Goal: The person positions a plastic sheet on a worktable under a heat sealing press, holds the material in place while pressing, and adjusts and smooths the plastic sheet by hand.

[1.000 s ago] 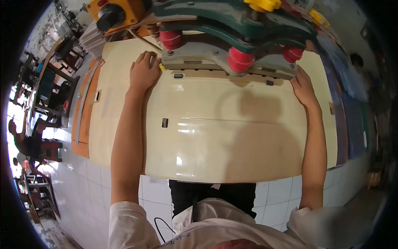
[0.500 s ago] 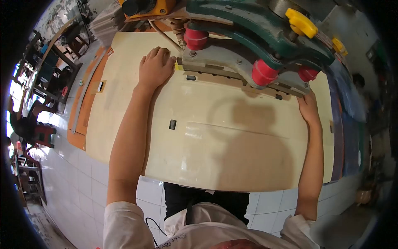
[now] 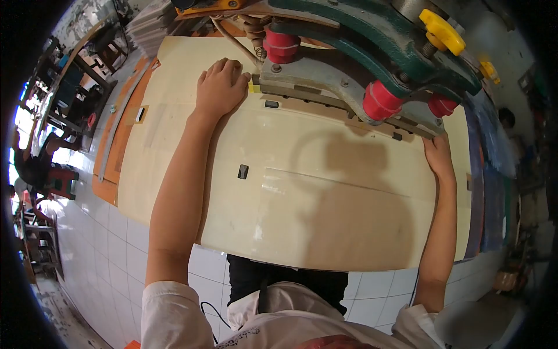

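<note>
My left hand (image 3: pixel 222 88) lies on a cream sheet (image 3: pixel 232 215), its fingers slightly bent and apart, holding nothing visible. Its thumb side is close to a bit of yellow tape (image 3: pixel 254 87) at the left end of the machine's metal pressing head (image 3: pixel 325 86). At the head's right end, my right hand (image 3: pixel 440 156) rests on the sheet; its fingers are mostly hidden by the metal. Small black pads (image 3: pixel 243 171) sit on the sheet, which also has a long raised crease. Red round mounts (image 3: pixel 382 102) join the head to a green machine arm (image 3: pixel 343 29).
Yellow knobs (image 3: pixel 444 32) stick out of the arm at upper right. A metal ruler (image 3: pixel 113 136) lies along the orange board (image 3: pixel 107 189) on the left. Blue plastic sheeting (image 3: pixel 494 200) hangs at the right. Another person (image 3: pixel 35 160) sits at far left.
The view has shifted slightly, so the machine appears a little higher and farther right. Both hands keep about the same places at the ends of the pressing head.
</note>
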The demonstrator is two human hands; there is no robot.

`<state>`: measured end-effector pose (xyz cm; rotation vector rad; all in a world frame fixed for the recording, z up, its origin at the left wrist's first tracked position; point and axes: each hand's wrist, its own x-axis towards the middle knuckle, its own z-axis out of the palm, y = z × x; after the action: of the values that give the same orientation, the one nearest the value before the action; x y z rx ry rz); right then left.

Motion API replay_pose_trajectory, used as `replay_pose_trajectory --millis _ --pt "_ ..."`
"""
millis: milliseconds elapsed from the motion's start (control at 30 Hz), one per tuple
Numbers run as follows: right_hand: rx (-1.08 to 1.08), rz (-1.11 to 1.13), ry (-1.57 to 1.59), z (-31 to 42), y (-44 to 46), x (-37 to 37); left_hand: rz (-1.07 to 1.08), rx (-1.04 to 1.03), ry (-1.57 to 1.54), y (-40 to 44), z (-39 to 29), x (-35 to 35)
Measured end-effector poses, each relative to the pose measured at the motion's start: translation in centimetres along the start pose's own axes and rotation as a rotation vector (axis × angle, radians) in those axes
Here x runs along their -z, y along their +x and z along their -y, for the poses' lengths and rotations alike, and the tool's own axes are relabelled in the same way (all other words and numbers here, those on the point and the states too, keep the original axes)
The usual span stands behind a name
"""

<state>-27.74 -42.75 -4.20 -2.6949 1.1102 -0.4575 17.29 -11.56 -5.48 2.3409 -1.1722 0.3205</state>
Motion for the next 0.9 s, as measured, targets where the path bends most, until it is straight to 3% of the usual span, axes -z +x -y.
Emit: replay_pose_trajectory --millis 900 --pt "0.011 0.002 0.074 -0.55 0.24 -0.34 -0.006 0.007 -0.002 0.10 0.03 -0.19"
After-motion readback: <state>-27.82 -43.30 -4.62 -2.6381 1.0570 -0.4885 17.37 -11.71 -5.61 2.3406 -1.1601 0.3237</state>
